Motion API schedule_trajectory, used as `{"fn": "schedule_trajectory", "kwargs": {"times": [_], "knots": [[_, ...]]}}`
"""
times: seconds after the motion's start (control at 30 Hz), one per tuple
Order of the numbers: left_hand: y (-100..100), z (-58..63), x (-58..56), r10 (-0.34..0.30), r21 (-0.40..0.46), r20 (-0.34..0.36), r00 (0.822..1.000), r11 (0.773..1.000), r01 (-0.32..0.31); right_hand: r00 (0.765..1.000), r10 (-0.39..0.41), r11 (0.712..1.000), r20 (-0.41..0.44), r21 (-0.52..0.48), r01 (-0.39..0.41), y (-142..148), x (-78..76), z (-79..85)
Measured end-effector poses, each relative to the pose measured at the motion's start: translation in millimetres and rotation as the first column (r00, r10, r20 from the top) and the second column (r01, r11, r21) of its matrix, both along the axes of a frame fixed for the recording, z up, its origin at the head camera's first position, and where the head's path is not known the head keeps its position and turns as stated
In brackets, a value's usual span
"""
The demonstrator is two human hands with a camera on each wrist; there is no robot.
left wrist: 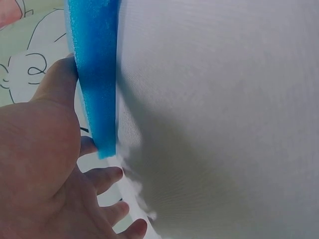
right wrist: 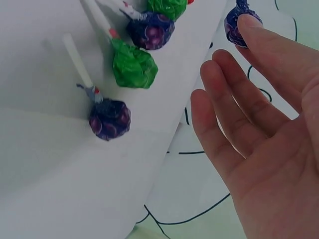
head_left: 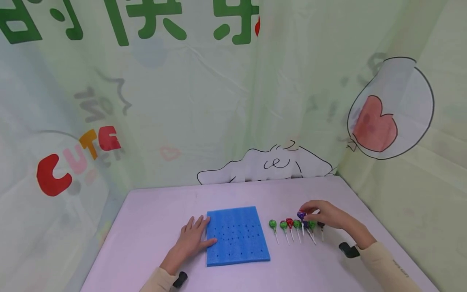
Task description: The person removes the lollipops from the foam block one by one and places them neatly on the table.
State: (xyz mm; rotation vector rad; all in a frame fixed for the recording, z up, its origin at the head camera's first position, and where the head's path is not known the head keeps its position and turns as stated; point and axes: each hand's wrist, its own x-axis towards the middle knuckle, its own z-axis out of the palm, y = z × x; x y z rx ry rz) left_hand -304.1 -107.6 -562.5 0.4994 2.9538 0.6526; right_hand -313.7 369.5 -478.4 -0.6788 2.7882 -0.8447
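Observation:
A blue foam board point(head_left: 237, 239) with rows of small holes lies on the table. My left hand point(head_left: 191, 239) rests at its left edge, fingers spread and thumb on top; the left wrist view shows the thumb and one finger touching the foam point(left wrist: 97, 74). My right hand point(head_left: 324, 213) pinches a purple-wrapped lollipop point(head_left: 301, 215) by its head between thumb and finger, raised above the others. In the right wrist view, that lollipop point(right wrist: 239, 25) is partly cut off at the top. Below lie a green lollipop point(right wrist: 134, 67) and a purple lollipop point(right wrist: 110, 119).
Several lollipops lie in a row right of the board, among them a green one point(head_left: 273, 224) and a red one point(head_left: 290, 222), sticks toward me. The pale table point(head_left: 164, 202) meets a printed curtain point(head_left: 219, 101) at the back.

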Motion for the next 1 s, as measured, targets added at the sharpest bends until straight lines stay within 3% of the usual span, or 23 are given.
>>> {"fn": "schedule_trajectory", "kwargs": {"times": [0.23, 0.6, 0.77, 1.0], "knots": [[1, -2.0, -2.2, 0.001, 0.004, 0.014, 1.0, 1.0, -0.001, 0.999, -0.02, 1.0, 0.034, 0.016, 0.019, 17, 3.3, 5.0], [2, -2.9, -1.5, 0.0, 0.004, 0.009, 1.0, 1.0, 0.0, 0.996, -0.027, 0.997, 0.085, 0.07, 0.021, 53, 6.6, -1.0], [3, -1.4, -2.4, -0.002, 0.014, 0.006, 1.0, 1.0, 0.002, 0.997, -0.04, 0.993, 0.067, 0.113, 0.032, 67, 8.6, 0.5], [1, -2.8, 0.0, 0.008, 0.013, -0.006, 1.0, 1.0, -0.008, 0.987, -0.115, 0.98, 0.113, 0.173, 0.094, 82, 2.4, -9.8]]}}
